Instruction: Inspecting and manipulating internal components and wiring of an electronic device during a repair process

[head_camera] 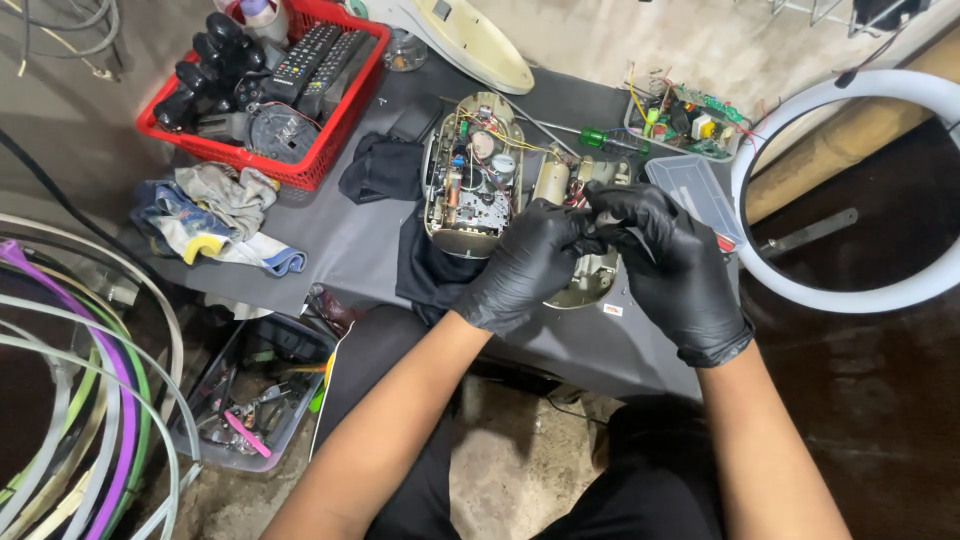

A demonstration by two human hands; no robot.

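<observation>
Beige casing half (590,275) under both gloved hands; left hand (525,265), right hand (675,265) fingers pinched together on small part.

You get even, soft light across the grey table (340,250), bright enough to read the wiring in the opened device (470,175). Your black gloves show small glossy highlights on the left hand (525,265) and right hand (675,270). The ring lamp (830,190) at three o'clock glows pale without glare. Corners at seven and five o'clock fall dim, and edges bend slightly from the wide lens.
</observation>
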